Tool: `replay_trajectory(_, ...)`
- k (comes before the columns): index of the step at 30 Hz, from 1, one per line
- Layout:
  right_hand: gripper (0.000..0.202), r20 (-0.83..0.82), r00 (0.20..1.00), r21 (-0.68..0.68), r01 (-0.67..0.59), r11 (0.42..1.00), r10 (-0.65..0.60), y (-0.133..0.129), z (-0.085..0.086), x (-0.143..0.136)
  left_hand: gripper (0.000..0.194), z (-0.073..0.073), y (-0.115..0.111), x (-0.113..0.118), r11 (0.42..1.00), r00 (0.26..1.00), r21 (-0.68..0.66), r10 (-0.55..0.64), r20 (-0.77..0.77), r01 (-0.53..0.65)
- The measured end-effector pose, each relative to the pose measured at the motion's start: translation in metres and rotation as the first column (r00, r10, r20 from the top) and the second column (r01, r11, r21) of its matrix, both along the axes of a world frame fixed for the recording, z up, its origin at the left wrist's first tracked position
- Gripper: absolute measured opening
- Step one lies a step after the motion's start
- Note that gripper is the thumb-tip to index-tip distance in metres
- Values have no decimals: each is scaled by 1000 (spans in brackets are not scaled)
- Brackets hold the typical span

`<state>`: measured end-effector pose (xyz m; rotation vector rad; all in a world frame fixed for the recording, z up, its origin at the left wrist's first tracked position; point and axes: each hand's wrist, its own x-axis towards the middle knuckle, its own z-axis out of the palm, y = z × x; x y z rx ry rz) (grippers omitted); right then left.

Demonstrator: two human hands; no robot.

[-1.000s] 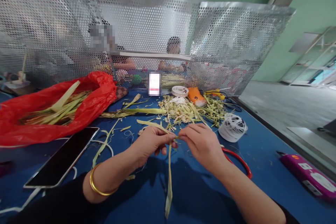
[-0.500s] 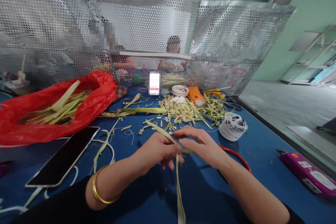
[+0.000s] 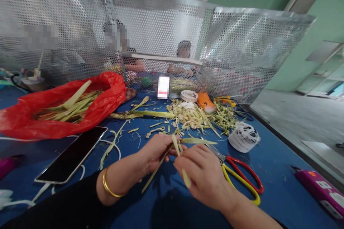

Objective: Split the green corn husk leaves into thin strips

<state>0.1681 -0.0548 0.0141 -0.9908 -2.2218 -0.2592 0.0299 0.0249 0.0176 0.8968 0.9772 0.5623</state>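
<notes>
Pale green leaf strips (image 3: 199,141) cross one another between my two hands, above the blue table. My left hand (image 3: 157,150) pinches them where they cross; one narrow strip hangs down from it to the lower left. My right hand (image 3: 201,173) is closed on another strip, whose end (image 3: 186,179) sticks out below the fingers. Its fingertips are partly hidden behind the knuckles. Just right of that hand lie scissors (image 3: 240,173) with one red and one yellow handle, their blades pointing up and left beyond the hand.
A red plastic bag (image 3: 113,89) of long leaves stands at left, beside a large phone (image 3: 72,155) with a white cable. Leaf scraps (image 3: 188,116), a white ribbon roll (image 3: 244,137) and a purple device (image 3: 319,189) lie around. A perforated metal screen (image 3: 158,21) rises behind.
The strip hanging toward me has been folded up, and the strips now point other ways. My right hand has closed on one and moved nearer, uncovering the scissors. The view has shifted slightly left.
</notes>
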Motion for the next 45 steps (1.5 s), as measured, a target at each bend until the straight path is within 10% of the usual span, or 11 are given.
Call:
replay_trajectory(5, 19, 425, 903, 71, 35, 997, -62, 8, -19, -5, 16, 6, 11, -7, 988, 984, -97, 132, 120, -121)
replay_trajectory(13, 21, 319, 947, -35, 47, 998, -34, 8, -14, -4, 19, 13, 8, -11, 973, 968, -170, 183, 172, -154)
replay_trajectory(23, 30, 346, 935, 156, 30, 987, -83, 8, -23, -18, 19, 3, -15, 7, 981, 945, -175, 133, 298, -83)
replay_trajectory(28, 21, -148, 987, 91, 77, 993, -63, 7, -19, -7, 14, 4, -16, 4, 996, 953, -24, 90, 289, -87)
replay_trajectory(33, 16, -690, 594, -419, 138, 898, -413, 17, -21, 4, 23, 7, -16, 2, 986, 982, 123, 91, 167, -112)
replay_trajectory(37, 25, -745, 372, -624, -93, 776, -554, 26, -25, 2, 28, 6, -14, 3, 978, 995, 193, 70, 73, -84)
replay_trajectory(45, 22, -695, 466, -603, 35, 797, -547, 30, -20, 10, 25, 9, -15, -2, 965, 988, 243, -123, 94, 97)
